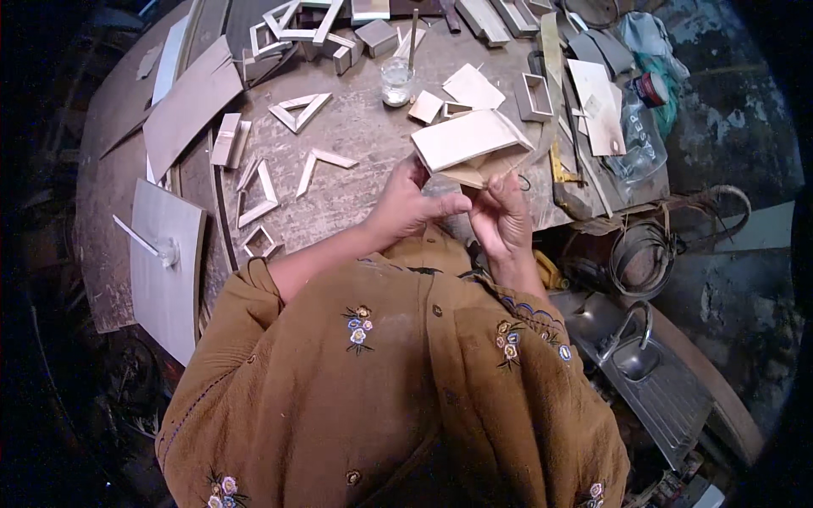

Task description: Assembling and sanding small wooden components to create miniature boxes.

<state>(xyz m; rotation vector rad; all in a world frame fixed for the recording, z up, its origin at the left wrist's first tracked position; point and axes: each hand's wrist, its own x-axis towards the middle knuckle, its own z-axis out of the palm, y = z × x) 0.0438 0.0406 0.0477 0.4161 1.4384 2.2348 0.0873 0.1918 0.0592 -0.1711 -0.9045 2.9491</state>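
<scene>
A small pale wooden box [461, 141], shaped like a little house with a slanted top panel and an opening toward me, is held up over the front of the workbench. My left hand [412, 201] grips its left side, the fingers hidden behind it and the thumb stretched out below. At the lower right corner, my right hand [505, 216] pinches the edge between thumb and fingers. Just beyond the box lie a thin square wooden piece [474, 87] and a small block [426, 107]. A glass jar [396, 82] with a brush standing in it is behind them.
Triangular wooden frames [301, 111] and an angled piece [325, 162] lie left on the worn workbench [356, 127]. A board [165, 254] carries a small cup with a stick. Right are an open wooden box [534, 96], a yellow clamp [562, 165] and a metal sink [639, 360].
</scene>
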